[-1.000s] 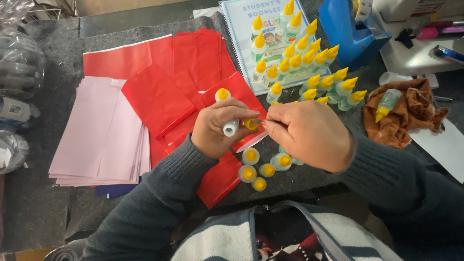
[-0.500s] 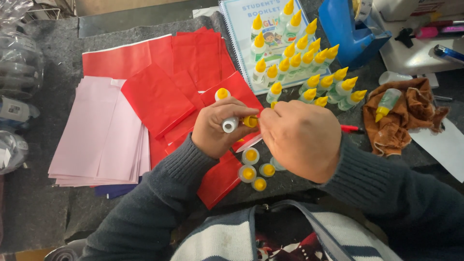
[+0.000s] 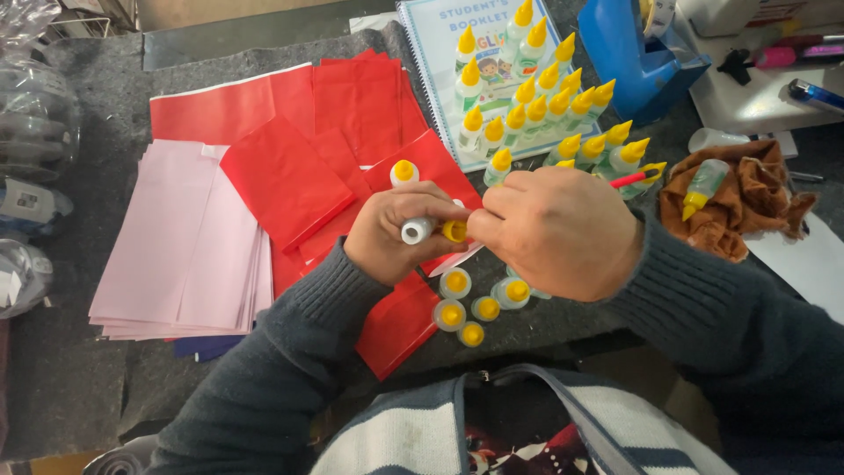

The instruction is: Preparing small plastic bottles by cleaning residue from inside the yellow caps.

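Observation:
My left hand (image 3: 393,230) grips a small glue bottle (image 3: 418,231) that lies sideways, its yellow cap (image 3: 454,230) pointing right. My right hand (image 3: 563,233) has its fingertips at that cap and is closed around a thin red tool (image 3: 628,179), whose end sticks out past the knuckles. Several more small bottles with yellow caps (image 3: 466,303) stand just below my hands. One bottle (image 3: 403,171) stands alone on the red paper sheets (image 3: 290,176).
Many upright yellow-capped bottles (image 3: 536,105) crowd a spiral booklet (image 3: 440,53). A pink paper stack (image 3: 185,246) lies at left, clear plastic bottles (image 3: 35,114) at the far left. A brown cloth (image 3: 747,207) bears one lying bottle (image 3: 703,189); a blue container (image 3: 633,53) stands behind.
The red tool's end has swung from beside my right wrist up past the knuckles. My right hand shifted a little right, showing the bottles below again. The left hand kept its bottle.

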